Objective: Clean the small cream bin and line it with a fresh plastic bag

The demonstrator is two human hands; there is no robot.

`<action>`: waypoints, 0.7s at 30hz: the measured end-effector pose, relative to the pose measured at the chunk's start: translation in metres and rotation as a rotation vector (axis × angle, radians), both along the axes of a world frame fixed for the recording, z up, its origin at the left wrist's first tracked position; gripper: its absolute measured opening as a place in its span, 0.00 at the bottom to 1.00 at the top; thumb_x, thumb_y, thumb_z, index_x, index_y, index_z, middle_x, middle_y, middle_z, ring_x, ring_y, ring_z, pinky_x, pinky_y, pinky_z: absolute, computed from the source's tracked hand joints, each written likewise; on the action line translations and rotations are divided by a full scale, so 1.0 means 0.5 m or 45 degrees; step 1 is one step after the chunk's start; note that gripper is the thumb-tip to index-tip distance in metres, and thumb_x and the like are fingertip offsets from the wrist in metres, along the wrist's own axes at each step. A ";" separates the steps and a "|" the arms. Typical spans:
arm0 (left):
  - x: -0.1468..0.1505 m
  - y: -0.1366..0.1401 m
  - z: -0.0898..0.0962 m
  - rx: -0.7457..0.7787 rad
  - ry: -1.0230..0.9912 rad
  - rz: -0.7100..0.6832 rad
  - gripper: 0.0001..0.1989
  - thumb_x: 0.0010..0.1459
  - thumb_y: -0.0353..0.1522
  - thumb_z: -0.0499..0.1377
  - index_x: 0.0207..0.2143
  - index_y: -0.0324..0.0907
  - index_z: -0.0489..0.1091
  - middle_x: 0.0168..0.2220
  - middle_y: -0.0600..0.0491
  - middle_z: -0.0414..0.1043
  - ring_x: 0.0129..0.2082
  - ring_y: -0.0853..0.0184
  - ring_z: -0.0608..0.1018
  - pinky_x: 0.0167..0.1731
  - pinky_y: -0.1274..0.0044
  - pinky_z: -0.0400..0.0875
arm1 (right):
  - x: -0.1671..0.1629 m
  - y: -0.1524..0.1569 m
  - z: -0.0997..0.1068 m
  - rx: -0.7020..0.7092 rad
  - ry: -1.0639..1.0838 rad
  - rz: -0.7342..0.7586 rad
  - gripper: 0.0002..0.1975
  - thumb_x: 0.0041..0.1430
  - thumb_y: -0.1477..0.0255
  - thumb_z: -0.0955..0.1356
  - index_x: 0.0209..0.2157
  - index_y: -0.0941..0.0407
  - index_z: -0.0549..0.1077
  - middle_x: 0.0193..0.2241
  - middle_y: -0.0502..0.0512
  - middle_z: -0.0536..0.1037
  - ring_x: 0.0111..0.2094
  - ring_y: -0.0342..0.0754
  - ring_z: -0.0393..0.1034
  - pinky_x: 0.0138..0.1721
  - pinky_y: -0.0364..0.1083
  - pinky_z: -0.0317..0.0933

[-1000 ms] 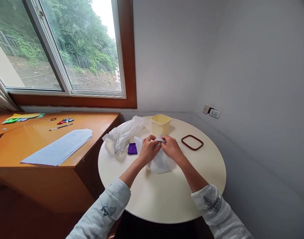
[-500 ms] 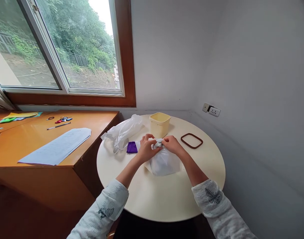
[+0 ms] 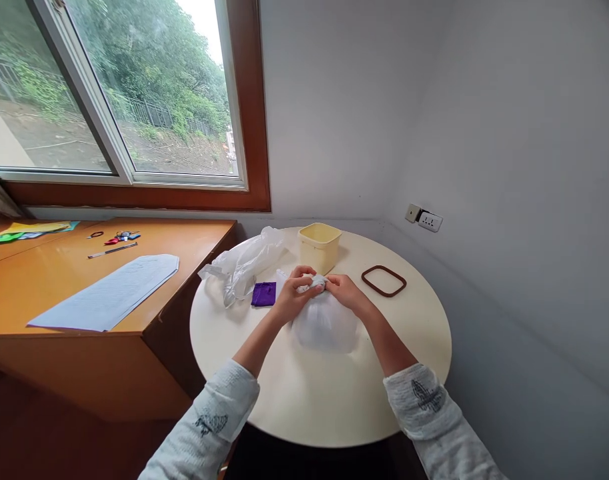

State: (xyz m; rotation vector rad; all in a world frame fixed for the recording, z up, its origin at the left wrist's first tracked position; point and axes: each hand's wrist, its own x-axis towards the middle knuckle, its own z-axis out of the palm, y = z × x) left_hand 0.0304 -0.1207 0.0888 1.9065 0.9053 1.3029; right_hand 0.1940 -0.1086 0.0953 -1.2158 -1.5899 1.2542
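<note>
A white translucent plastic bag (image 3: 327, 327) rests on the round cream table (image 3: 324, 407), its top gathered into a twisted or knotted bunch. My left hand (image 3: 294, 293) pinches that bunch from the left, thumb and fingers closed on the plastic. From the right, the fingertips of my right hand (image 3: 345, 291) also grip it. What the bag contains cannot be made out through the plastic. Just behind my hands stands a pale yellow open tub (image 3: 319, 248). A small purple cloth-like square (image 3: 263, 294) lies to the left of my left hand.
Another crumpled clear plastic bag (image 3: 252, 260) lies at the table's back left. A brown rounded frame (image 3: 384, 281) lies flat at the right. The wooden desk (image 3: 194, 240) at the left holds papers (image 3: 109, 290), a pen (image 3: 112, 250) and small items. Walls and a window stand behind.
The view has shifted slightly. The bag between my hands looks rounder and has turned or shifted a little, while both hands keep their grip on its gathered top.
</note>
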 end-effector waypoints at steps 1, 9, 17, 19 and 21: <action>0.003 -0.001 -0.003 -0.020 -0.044 -0.017 0.14 0.54 0.39 0.58 0.20 0.39 0.67 0.44 0.48 0.63 0.44 0.64 0.68 0.45 0.74 0.61 | 0.002 0.001 -0.003 -0.014 0.007 0.009 0.10 0.44 0.66 0.63 0.19 0.57 0.63 0.16 0.44 0.61 0.20 0.37 0.51 0.21 0.40 0.43; 0.025 0.019 -0.032 0.018 0.019 0.205 0.14 0.46 0.40 0.64 0.20 0.40 0.68 0.40 0.49 0.63 0.42 0.63 0.69 0.44 0.73 0.62 | 0.013 0.025 -0.015 -0.180 0.184 0.047 0.07 0.42 0.70 0.63 0.17 0.57 0.61 0.14 0.43 0.58 0.18 0.38 0.49 0.20 0.40 0.44; 0.020 0.047 -0.031 -0.066 -0.030 0.034 0.13 0.52 0.41 0.60 0.23 0.40 0.73 0.38 0.50 0.62 0.41 0.65 0.68 0.45 0.75 0.61 | 0.022 0.036 -0.038 -0.259 0.425 0.213 0.05 0.43 0.71 0.64 0.19 0.57 0.64 0.16 0.45 0.63 0.20 0.40 0.55 0.23 0.41 0.50; 0.018 0.048 -0.034 -0.132 -0.134 -0.008 0.15 0.53 0.41 0.59 0.23 0.39 0.74 0.38 0.49 0.63 0.41 0.65 0.68 0.44 0.76 0.62 | 0.025 0.044 -0.051 -0.259 0.456 0.224 0.06 0.45 0.69 0.65 0.21 0.57 0.66 0.18 0.46 0.65 0.20 0.39 0.56 0.23 0.40 0.50; 0.017 0.049 -0.037 -0.187 -0.232 -0.059 0.15 0.54 0.41 0.58 0.25 0.39 0.74 0.39 0.48 0.64 0.42 0.64 0.68 0.44 0.76 0.63 | 0.027 0.054 -0.067 -0.256 0.495 0.209 0.07 0.46 0.68 0.66 0.24 0.57 0.69 0.19 0.46 0.68 0.20 0.39 0.58 0.24 0.40 0.50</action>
